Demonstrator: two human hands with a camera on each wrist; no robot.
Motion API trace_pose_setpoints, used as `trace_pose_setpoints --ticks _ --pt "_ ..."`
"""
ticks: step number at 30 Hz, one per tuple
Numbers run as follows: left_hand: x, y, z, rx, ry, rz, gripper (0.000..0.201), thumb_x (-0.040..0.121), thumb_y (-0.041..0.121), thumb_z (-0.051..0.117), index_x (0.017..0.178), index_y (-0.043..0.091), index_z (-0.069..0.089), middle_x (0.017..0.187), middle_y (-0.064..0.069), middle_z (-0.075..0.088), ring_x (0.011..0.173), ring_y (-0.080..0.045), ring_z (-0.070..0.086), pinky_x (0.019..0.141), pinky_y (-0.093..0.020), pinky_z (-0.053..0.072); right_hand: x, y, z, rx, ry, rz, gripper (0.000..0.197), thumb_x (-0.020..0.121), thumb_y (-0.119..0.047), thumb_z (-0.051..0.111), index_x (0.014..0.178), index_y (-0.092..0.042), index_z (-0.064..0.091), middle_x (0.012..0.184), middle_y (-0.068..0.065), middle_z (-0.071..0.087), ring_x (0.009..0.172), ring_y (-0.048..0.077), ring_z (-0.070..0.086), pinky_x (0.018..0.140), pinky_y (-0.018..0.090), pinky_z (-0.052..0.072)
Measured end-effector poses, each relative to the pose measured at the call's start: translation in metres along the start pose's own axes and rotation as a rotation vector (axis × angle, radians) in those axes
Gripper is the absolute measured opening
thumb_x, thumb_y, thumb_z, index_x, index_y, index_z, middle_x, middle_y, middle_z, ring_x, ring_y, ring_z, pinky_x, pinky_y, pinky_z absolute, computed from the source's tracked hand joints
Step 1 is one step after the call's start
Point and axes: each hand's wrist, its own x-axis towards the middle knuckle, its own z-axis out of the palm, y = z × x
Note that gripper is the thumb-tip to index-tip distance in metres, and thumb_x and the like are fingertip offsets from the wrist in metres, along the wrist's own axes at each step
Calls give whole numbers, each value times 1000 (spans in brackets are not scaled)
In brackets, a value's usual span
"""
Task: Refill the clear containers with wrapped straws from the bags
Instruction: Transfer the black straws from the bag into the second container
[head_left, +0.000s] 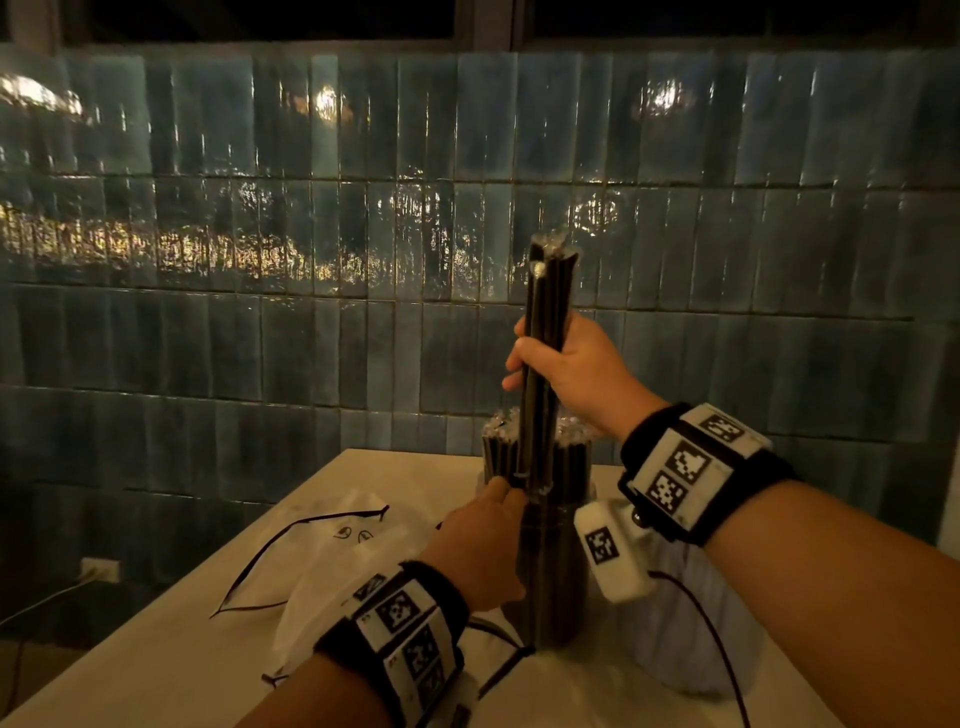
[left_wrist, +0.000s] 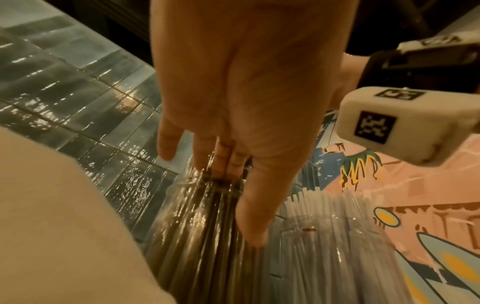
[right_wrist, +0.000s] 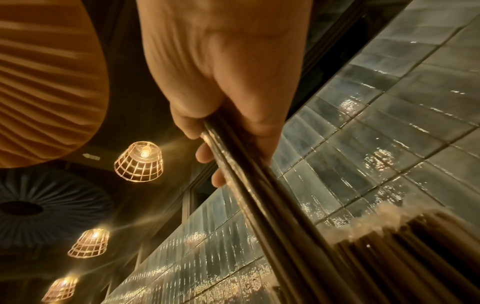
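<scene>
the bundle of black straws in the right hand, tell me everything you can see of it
The bundle of black straws is a slim sheaf of long, dark straws in glossy clear wrappers, whose crinkled ends stick out at the top. It stands nearly upright. The right hand grips it around the middle, fingers curled round it. Its lower end dips among the black straws already standing in the clear container, where the left hand touches the container's rim area.
</scene>
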Motion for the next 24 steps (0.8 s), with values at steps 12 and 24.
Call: trace_pose_setpoints --ticks 12,24 --pt "8 8 -5 85 -20 -14 64 72 16 77 127 19 43 125 -2 42 105 -23 53 86 -34 51 5 55 7 -21 249 -93 8 91 -8 57 94 -14 53 70 5 61 55 17 65 57 28 56" --pt "9 10 -2 85 19 -18 61 74 8 72 128 17 43 126 -4 42 105 -23 52 85 -31 51 10 86 20 -338 346 -142 19 88 -26 61 105 -17 57 72 11 63 67 25 64 62 43 57"
